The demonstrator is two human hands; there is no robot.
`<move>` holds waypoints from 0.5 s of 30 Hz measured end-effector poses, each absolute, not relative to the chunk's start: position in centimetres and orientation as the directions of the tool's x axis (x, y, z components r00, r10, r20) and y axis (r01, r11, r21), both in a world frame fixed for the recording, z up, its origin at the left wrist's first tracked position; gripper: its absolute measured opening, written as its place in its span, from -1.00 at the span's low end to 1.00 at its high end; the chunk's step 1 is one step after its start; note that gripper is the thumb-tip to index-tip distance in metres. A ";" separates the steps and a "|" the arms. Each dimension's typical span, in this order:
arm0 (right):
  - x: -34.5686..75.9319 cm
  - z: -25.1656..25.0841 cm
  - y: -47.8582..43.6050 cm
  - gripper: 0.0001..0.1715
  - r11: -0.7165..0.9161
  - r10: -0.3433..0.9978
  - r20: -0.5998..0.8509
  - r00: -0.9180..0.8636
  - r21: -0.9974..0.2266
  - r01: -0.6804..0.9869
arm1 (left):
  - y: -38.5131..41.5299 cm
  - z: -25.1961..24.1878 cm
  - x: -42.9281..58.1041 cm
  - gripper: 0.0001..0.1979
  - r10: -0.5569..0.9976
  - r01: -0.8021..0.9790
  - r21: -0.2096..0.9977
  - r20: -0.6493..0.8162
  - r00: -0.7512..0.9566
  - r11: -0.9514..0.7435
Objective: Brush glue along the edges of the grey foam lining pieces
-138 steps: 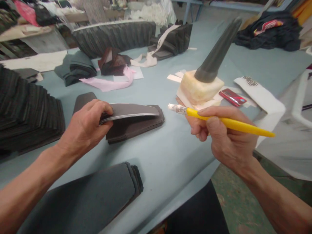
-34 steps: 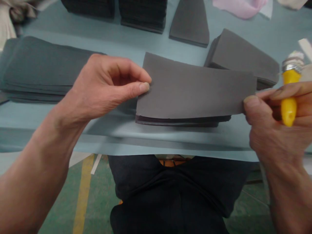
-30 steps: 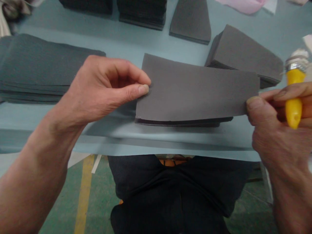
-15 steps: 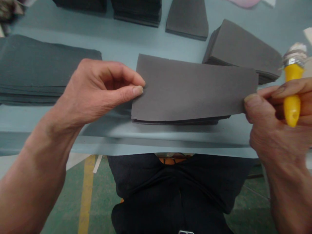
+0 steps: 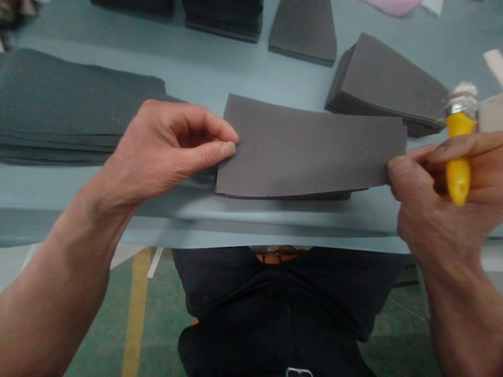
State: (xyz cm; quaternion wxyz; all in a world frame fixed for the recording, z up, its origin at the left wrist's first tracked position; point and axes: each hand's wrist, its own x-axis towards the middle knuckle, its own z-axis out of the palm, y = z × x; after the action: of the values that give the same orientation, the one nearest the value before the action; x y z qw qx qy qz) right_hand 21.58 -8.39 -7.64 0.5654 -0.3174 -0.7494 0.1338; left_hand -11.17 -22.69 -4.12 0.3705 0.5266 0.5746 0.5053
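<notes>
A dark grey flat sheet [image 5: 310, 152] is stretched between both hands, over a few like sheets whose edges show beneath it. My left hand [image 5: 176, 146] pinches its left edge between thumb and forefinger. At the right end, my right hand [image 5: 448, 183] grips the sheet's corner between thumb and fingertips. That same hand also carries a yellow-handled brush [image 5: 459, 162] among its fingers, bristle end up, with a silvery band below pale, clumped bristles.
Left of the hands lies a pile of dark green-grey pieces [image 5: 78, 110]. Behind the sheet stand a stack of tapered grey pieces [image 5: 396, 78], a smaller grey stack [image 5: 304, 31] and a dark stack [image 5: 223, 21]. The blue-grey table's front edge [image 5: 275, 241] runs before my lap.
The right end of the sheet has shifted slightly left and down along with my right hand and the brush. My left hand has moved slightly right, still pinching.
</notes>
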 end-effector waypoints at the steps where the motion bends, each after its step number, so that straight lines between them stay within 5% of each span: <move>1: 21.7 -7.7 -8.3 -0.48 0.755 0.637 0.754 -0.158 -0.571 0.321 | -22.7 -4.0 -11.1 -0.93 0.978 0.230 0.971 0.103 -0.179 -0.060; 7: 22.1 -8.0 -7.7 -0.43 0.749 0.643 0.750 -0.156 -0.574 0.330 | -22.7 -3.2 -10.5 -0.83 0.969 0.232 0.973 0.067 -0.237 -0.011; 15: 21.9 -7.6 -8.2 -0.52 0.731 0.671 0.720 -0.174 -0.605 0.315 | -23.0 -4.0 -11.0 -0.93 0.975 0.263 0.964 0.091 -0.202 -0.036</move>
State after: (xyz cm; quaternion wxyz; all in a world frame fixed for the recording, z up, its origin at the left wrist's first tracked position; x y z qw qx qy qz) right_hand 21.91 -8.21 -7.61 0.5518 -0.3293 -0.7490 0.1613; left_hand -10.96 -23.03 -3.96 0.3583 0.5204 0.5947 0.4972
